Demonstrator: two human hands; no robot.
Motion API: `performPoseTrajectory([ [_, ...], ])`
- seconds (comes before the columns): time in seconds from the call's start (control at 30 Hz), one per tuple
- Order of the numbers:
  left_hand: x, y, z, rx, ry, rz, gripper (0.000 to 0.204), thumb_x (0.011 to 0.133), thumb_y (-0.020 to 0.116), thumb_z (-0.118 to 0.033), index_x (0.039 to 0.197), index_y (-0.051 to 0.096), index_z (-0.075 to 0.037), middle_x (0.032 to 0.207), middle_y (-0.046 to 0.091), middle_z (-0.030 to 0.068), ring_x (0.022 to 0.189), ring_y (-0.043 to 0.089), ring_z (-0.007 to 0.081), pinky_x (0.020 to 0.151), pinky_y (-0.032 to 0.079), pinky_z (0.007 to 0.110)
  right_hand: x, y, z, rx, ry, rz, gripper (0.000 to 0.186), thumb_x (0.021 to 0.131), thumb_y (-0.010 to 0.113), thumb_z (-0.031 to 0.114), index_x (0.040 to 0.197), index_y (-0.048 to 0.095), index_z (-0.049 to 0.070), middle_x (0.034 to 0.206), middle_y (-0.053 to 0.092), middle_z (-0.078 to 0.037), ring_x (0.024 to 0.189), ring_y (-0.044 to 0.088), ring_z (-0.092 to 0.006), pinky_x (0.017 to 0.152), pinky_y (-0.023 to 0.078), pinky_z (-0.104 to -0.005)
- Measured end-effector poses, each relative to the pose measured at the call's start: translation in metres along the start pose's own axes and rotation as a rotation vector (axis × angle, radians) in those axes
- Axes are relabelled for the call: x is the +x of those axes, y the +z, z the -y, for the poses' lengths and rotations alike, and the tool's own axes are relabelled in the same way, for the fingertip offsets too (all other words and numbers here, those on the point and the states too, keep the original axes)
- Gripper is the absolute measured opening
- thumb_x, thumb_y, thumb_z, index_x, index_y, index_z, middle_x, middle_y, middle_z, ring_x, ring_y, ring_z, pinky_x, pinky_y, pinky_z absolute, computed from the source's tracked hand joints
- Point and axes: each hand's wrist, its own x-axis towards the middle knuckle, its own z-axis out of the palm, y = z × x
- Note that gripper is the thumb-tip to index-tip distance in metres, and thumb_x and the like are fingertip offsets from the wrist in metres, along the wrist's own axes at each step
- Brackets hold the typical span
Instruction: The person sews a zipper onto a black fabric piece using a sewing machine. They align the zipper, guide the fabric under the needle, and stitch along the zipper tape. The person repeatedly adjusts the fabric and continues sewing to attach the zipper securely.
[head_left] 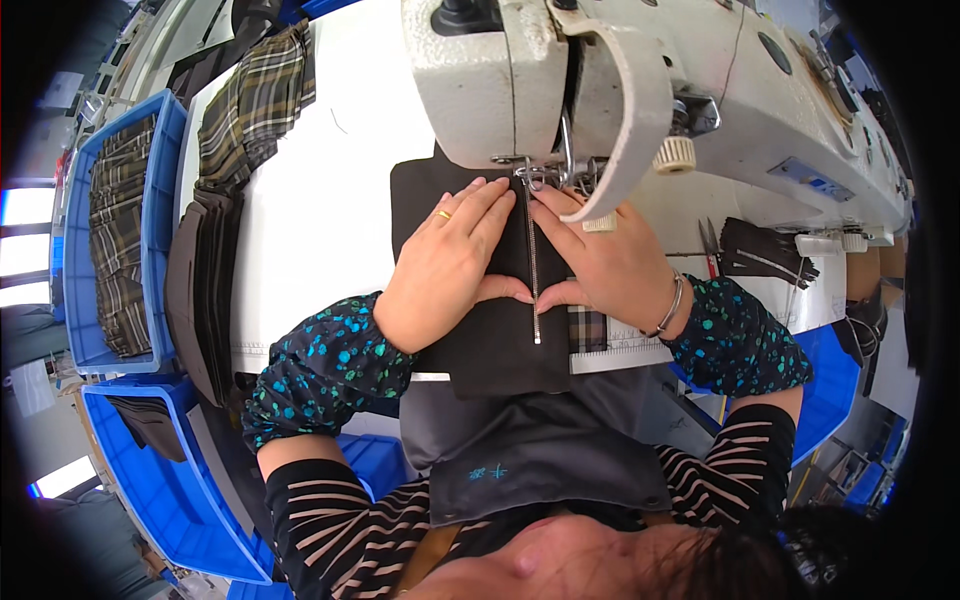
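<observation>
The left hand and right hand press flat, clutching nothing, thumbs at the zipper. Its dark cloth runs beneath the presser foot and over the desk's near edge. I'd keep that zipper straight, fingertips clear.

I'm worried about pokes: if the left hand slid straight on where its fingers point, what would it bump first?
Probably the small, shiny silver metal presser foot under the bulky white sewing machine, just ahead of the left hand. Depth is unclear from above, though.
</observation>
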Motion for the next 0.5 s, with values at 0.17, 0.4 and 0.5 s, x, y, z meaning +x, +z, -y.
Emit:
performPoseTrajectory([
  [0.17,-0.0003,0.0013,0.0008,0.028,0.018,0.012,0.091,0.068,0.088,-0.041,0.139,0.057,0.006,0.148,0.057,0.0186,0.141,0.052,0.0364,0.115,0.045,0.045,0.003,-0.0016,-0.0026,0.031,-0.011,-0.018,0.089,0.056,0.082,0.061,0.122,0.069,0.003,0.119,0.067,-0.009,0.115,0.057,-0.0302,0.104,0.046,-0.0452],
  [0.4,0.0018,-0.0022,0.0004,0.104,0.044,0.064,0.091,0.071,0.084,-0.047,0.141,0.057,0.004,0.149,0.058,0.0165,0.141,0.052,0.036,0.114,0.045,0.046,0.0003,-0.0024,-0.0012,-0.021,0.029,0.065,0.094,0.061,0.078,0.065,0.131,0.066,0.004,0.139,0.061,-0.01,0.122,0.059,-0.0285,0.106,0.045,-0.0449],
  [0.5,0.003,-0.0045,-0.002,0.123,0.028,0.077,0.091,0.071,0.083,-0.049,0.141,0.058,0.003,0.148,0.058,0.0152,0.14,0.053,0.0358,0.113,0.046,0.045,0.0007,-0.0067,-0.002,-0.016,0.038,0.122,0.099,0.064,0.076,0.068,0.138,0.064,0.005,0.148,0.058,-0.01,0.127,0.059,-0.0284,0.108,0.044,-0.0444],
])
